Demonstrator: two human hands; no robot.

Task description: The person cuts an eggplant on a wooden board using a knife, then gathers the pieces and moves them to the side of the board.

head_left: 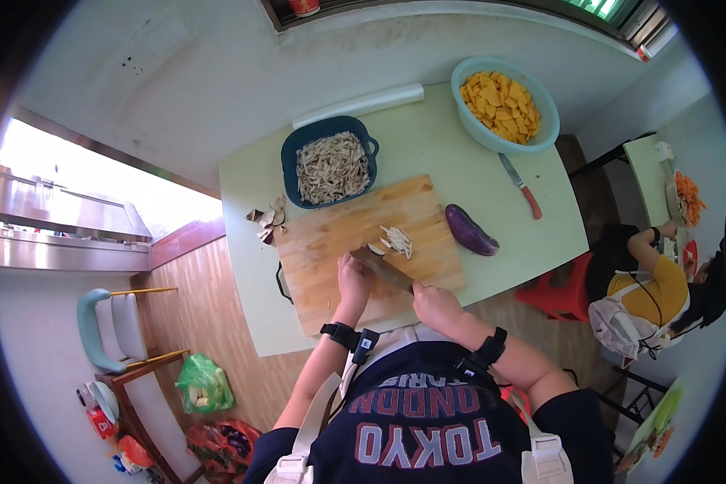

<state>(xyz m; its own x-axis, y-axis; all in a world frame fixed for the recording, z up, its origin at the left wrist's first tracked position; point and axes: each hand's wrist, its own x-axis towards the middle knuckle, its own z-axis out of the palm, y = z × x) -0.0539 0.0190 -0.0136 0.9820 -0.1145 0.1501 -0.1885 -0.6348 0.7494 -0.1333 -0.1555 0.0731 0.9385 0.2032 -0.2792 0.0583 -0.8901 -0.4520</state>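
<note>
My right hand (437,306) is wrapped round the handle of a cleaver (389,273), whose blade slants up and left over the wooden cutting board (315,250). At the far end of the blade, my left hand (353,282) is closed, fingers bent; whatever they hold is hidden by the hand and the blade. Just beyond the blade lies a small heap of pale cut strips (398,241), and one pale slice (376,250) rests against its edge. A whole purple eggplant (470,231) lies right of the board.
On the table (532,234) stand a dark basket (286,173) of cut strips and a light-blue bowl (550,121) of orange slices. A red-handled knife (521,186) lies nearby; eggplant tops (271,218) sit left. A person in yellow (653,290) works at the right.
</note>
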